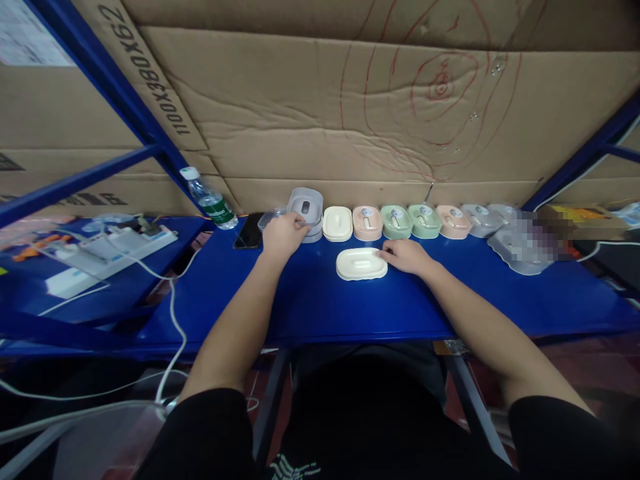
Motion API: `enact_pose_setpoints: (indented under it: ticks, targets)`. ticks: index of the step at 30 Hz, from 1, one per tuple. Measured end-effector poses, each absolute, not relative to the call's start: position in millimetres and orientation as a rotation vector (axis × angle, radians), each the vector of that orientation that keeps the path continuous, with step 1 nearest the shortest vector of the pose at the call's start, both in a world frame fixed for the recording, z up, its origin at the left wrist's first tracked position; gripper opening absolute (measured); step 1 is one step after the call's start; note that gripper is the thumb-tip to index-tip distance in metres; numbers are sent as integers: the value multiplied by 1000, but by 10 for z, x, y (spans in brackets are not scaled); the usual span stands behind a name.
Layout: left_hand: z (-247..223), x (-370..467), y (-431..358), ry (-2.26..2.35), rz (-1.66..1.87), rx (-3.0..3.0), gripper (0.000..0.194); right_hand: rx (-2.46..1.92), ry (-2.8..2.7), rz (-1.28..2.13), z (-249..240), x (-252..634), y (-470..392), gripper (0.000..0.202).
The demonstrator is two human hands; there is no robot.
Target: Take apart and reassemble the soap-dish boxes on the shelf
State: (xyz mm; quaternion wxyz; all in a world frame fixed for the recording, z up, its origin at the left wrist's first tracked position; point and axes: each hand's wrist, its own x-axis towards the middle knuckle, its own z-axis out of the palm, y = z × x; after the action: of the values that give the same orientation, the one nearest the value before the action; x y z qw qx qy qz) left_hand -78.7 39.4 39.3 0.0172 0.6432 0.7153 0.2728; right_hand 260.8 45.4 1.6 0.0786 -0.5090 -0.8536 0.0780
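An oval cream container lies on the blue table, and my right hand touches its right end with the fingers curled. My left hand is at a small clear plastic piece, beside a stack of grey containers; its fingers are bent together and what they hold, if anything, is hidden. Right of the stack stand a cream container, a pink one, a green one, another green one and another pink one.
Grey containers continue the row rightward. A black phone and a water bottle are at the back left. White power strips and cables lie farther left. Cardboard and blue frame posts bound the blue table.
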Motion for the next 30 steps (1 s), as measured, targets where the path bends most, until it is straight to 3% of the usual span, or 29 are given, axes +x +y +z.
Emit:
enact_pose_setpoints:
  ticks: [11, 19, 26, 30]
  targets:
    - [389, -786, 391, 2205, 1066, 1958, 21, -1524, -2559, 238, 27, 2607, 455, 36]
    - [383, -645, 380, 1634, 1479, 1808, 26, -1392, -2288, 276, 49, 2589, 423, 36]
    - [474, -422, 182, 1063, 1130, 1704, 37, -1223, -1948, 423, 80, 2612, 434, 69]
    - [426, -354, 141, 954, 963, 1665, 44, -1136, -1915, 595, 77, 2610, 430, 66]
